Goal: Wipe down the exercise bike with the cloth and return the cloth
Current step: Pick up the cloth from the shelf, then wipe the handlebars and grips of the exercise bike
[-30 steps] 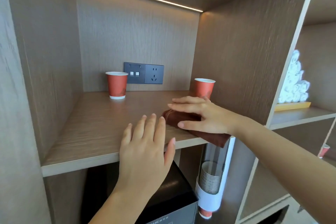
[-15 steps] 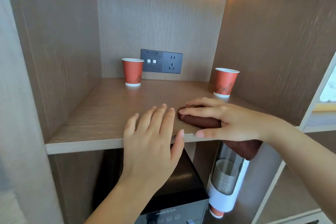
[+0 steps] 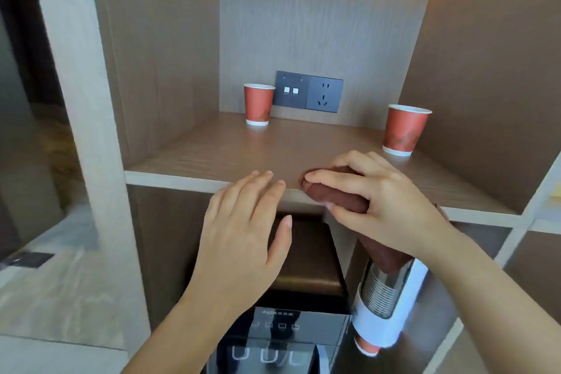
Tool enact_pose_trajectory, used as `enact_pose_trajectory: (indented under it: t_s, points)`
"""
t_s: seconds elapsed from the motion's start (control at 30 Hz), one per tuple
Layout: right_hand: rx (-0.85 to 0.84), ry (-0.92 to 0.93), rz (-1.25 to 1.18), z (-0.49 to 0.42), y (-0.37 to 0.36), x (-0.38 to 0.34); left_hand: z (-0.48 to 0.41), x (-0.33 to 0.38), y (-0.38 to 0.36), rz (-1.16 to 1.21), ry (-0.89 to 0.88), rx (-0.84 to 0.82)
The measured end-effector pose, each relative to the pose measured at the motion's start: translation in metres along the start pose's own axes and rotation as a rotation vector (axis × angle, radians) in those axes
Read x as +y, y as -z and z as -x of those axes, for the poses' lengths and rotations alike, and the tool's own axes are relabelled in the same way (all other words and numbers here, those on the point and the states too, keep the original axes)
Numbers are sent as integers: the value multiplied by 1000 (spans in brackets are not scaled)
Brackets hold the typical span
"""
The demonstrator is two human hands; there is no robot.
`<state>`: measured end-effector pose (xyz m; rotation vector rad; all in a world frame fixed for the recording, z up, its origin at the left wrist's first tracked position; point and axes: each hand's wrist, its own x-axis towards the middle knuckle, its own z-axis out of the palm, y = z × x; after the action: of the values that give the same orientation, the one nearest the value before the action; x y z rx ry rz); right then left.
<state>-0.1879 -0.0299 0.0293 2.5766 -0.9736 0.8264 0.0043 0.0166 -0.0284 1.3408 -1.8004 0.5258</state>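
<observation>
A dark brown cloth [image 3: 337, 198] lies at the front edge of a wooden shelf [image 3: 212, 155], with one end hanging down below the shelf edge [image 3: 382, 255]. My right hand [image 3: 373, 200] is closed around the cloth, fingers over its top and thumb under it. My left hand [image 3: 243, 240] hovers just left of it in front of the shelf edge, fingers spread, holding nothing. The exercise bike is not in view.
Two orange paper cups stand on the shelf, one at the back [image 3: 258, 104] and one at the right [image 3: 403, 129]. A grey socket panel [image 3: 309, 91] is on the back wall. Below are a water dispenser [image 3: 285, 331] and a white cup holder [image 3: 385, 304].
My right hand has curled around the cloth and drawn it back to the shelf's front edge. My left hand has dropped below the edge. The view has shifted left and down.
</observation>
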Motion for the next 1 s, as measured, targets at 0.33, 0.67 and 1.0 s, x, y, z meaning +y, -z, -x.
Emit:
enact_pose_trajectory:
  t_s: [0.33, 0.67, 1.0]
  points:
    - [144, 91, -478, 1, -20, -62, 68, 7, 64, -241, 225, 62]
    - [36, 310, -822, 3, -64, -208, 169, 4, 174, -674, 584, 65]
    - [-52, 613, -1080, 48, -47, -430, 311, 41, 343, -989, 935, 79]
